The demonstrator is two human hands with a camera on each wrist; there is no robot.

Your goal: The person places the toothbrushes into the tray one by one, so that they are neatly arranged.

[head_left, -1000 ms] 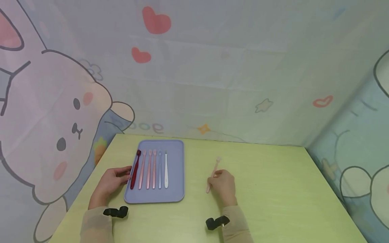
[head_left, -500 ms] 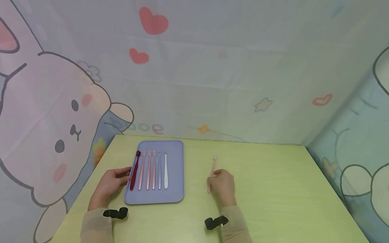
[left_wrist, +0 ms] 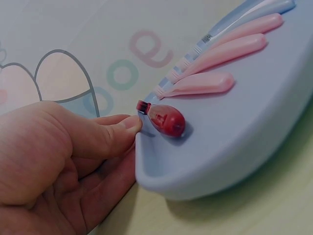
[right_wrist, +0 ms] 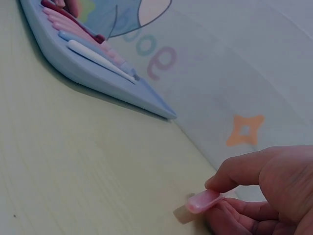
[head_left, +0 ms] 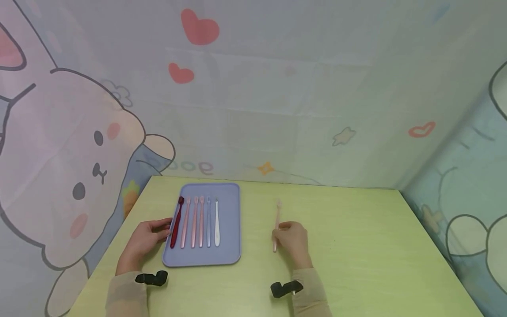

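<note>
My right hand (head_left: 294, 242) pinches a pink toothbrush (head_left: 278, 215) between thumb and fingers, right of the tray, its bristle head pointing to the far side. In the right wrist view the handle end (right_wrist: 203, 201) sticks out of the pinch, close over the table. My left hand (head_left: 144, 240) grips the left rim of a lavender-blue tray (head_left: 229, 229), thumb on the rim. On the tray lie a dark red toothbrush (head_left: 176, 224), three pink toothbrushes (head_left: 193, 229), a light blue toothbrush (head_left: 208, 229) and a white toothbrush (head_left: 216, 229), side by side, heads away from me.
The yellow-green table (head_left: 356, 246) carries the tray on its left half. A cloth backdrop (head_left: 277, 88) with cartoon prints rises behind the table's far edge and along both sides. Black camera mounts sit on both wrists.
The pink toothbrush in my right hand has swung, its head moving left so that it stands straighter, nearly parallel to those on the tray. My left hand and the tray hold still.
</note>
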